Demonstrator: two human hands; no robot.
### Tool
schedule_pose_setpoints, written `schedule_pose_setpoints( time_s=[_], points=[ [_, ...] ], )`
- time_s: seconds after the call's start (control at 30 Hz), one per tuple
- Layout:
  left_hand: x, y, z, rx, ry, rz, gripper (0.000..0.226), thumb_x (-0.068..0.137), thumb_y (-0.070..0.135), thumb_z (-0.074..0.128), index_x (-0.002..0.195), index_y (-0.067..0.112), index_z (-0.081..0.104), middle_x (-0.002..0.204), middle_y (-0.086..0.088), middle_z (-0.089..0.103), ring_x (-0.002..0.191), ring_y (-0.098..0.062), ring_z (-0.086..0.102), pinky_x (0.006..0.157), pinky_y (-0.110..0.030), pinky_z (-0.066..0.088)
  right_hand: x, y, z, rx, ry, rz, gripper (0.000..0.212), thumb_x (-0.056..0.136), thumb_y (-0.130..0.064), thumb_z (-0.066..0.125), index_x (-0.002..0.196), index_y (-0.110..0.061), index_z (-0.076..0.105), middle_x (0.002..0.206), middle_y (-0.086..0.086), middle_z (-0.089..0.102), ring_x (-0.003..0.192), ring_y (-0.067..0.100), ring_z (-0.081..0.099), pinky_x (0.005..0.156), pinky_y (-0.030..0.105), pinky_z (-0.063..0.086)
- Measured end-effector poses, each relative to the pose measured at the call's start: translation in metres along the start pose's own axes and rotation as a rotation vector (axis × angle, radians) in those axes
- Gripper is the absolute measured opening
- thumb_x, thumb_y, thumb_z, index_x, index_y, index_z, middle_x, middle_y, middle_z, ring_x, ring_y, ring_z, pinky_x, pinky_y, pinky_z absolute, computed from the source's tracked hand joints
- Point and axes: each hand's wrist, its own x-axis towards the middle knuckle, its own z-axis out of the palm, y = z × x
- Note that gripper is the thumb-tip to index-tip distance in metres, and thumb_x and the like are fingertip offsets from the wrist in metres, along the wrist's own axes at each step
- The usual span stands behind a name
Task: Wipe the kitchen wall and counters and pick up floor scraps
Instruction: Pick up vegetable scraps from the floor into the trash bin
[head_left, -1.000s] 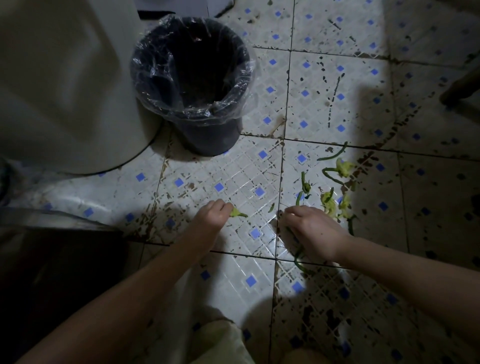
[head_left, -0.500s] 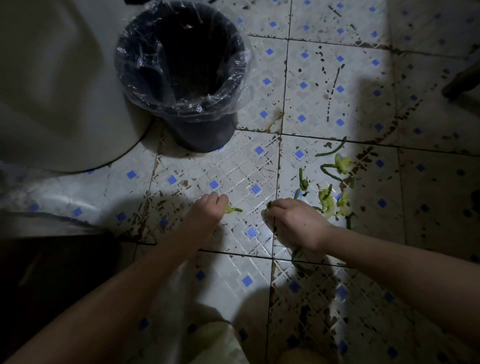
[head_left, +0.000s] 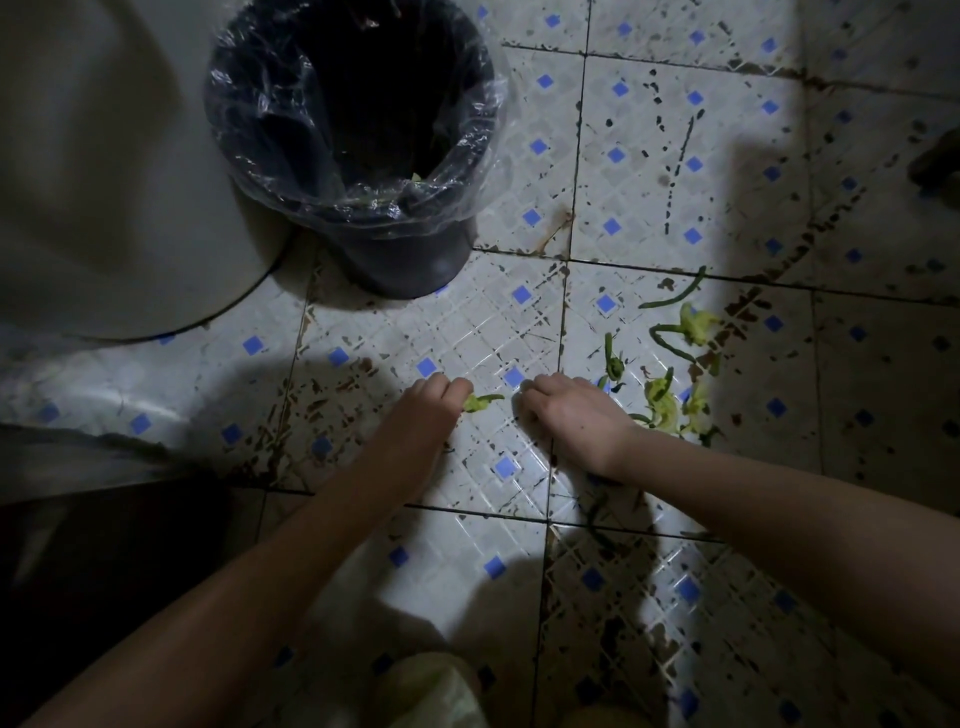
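standing far left of the left hand (head_left: 426, 410) and ahead of it, a large white rounded body (head_left: 104, 182) meets the floor (head_left: 467, 322). a dark bin (head_left: 415, 260) with a clear plastic liner (head_left: 457, 208) stands ahead of the left hand, well apart from it, mouth upward. the left hand is low at the tiled floor, knuckles up, fingers curled, fingertips pinching a small green scrap (head_left: 480, 401) whose stem end points toward the right hand (head_left: 571, 415). the two hands are apart, with a narrow strip of tile and one blue square between them. the right hand is also down at the floor, fingers curled under; whether it holds anything cannot be told. just right of the right hand lies a loose pile of green scraps (head_left: 665, 405), pale leafy pieces mixed with thin stems. ahead of that pile, one long stem (head_left: 675, 297) lies alone. the floor around both hands is spotted with dark stains.
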Motion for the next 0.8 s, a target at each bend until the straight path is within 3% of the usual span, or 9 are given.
schedule_pose_setpoints(
  time_s=[0.23, 0.4, 0.5, 0.6, 0.67, 0.8],
  points=[
    [0.006, 0.004, 0.001, -0.001, 0.008, 0.015, 0.042, 0.077, -0.020, 0.050, 0.112, 0.002, 0.059, 0.091, -0.016, 0.059, 0.080, -0.028, 0.056, 0.066, -0.036, 0.050, -0.019, 0.016, -0.005, -0.070, 0.094, 0.142, 0.048, 0.082, -0.014, 0.052, 0.128, -0.004, 0.044, 0.126, 0.012, 0.047, 0.116, 0.028, 0.046, 0.102, 0.039, 0.037],
    [0.013, 0.011, 0.003, 0.039, 0.012, 0.052, 0.051, 0.063, -0.029, 0.049, 0.102, 0.001, 0.062, 0.079, -0.015, 0.058, 0.066, -0.028, 0.055, 0.051, -0.031, 0.041, -0.028, 0.038, -0.005, -0.028, 0.082, 0.362, 0.041, 0.084, 0.004, 0.047, 0.125, -0.002, 0.041, 0.147, 0.016, 0.027, 0.138, 0.034, 0.024, 0.115, 0.045, 0.021],
    [0.016, 0.012, 0.004, 0.033, 0.013, 0.053, 0.054, 0.062, -0.031, 0.050, 0.104, 0.001, 0.061, 0.081, -0.014, 0.058, 0.068, -0.027, 0.054, 0.053, -0.033, 0.045, -0.029, 0.040, -0.004, 0.071, 0.067, 0.415, 0.030, 0.088, 0.004, 0.044, 0.117, -0.001, 0.046, 0.153, 0.019, 0.021, 0.138, 0.034, 0.027, 0.113, 0.043, 0.026],
    [0.018, 0.012, 0.005, 0.033, 0.007, 0.043, 0.052, 0.065, -0.030, 0.052, 0.107, 0.001, 0.061, 0.083, -0.014, 0.058, 0.071, -0.027, 0.054, 0.055, -0.036, 0.049, -0.029, 0.037, -0.006, 0.139, 0.116, 0.389, 0.020, 0.091, -0.001, 0.043, 0.110, 0.000, 0.051, 0.145, 0.018, 0.036, 0.126, 0.034, 0.042, 0.102, 0.038, 0.038],
    [0.018, 0.011, 0.006, 0.035, -0.001, 0.034, 0.050, 0.068, -0.028, 0.052, 0.108, 0.001, 0.061, 0.084, -0.015, 0.057, 0.071, -0.027, 0.053, 0.055, -0.035, 0.047, -0.029, 0.036, -0.005, 0.154, 0.122, 0.325, 0.020, 0.091, 0.000, 0.045, 0.108, -0.001, 0.054, 0.135, 0.014, 0.045, 0.115, 0.032, 0.048, 0.095, 0.036, 0.042],
    [0.018, 0.008, 0.009, 0.035, -0.016, 0.029, 0.048, 0.075, -0.024, 0.053, 0.114, 0.001, 0.059, 0.088, -0.015, 0.058, 0.075, -0.027, 0.054, 0.060, -0.032, 0.045, -0.029, 0.037, -0.004, 0.223, 0.108, 0.270, 0.027, 0.086, 0.007, 0.048, 0.110, -0.001, 0.057, 0.133, 0.011, 0.048, 0.117, 0.027, 0.046, 0.096, 0.034, 0.043]
  ],
)
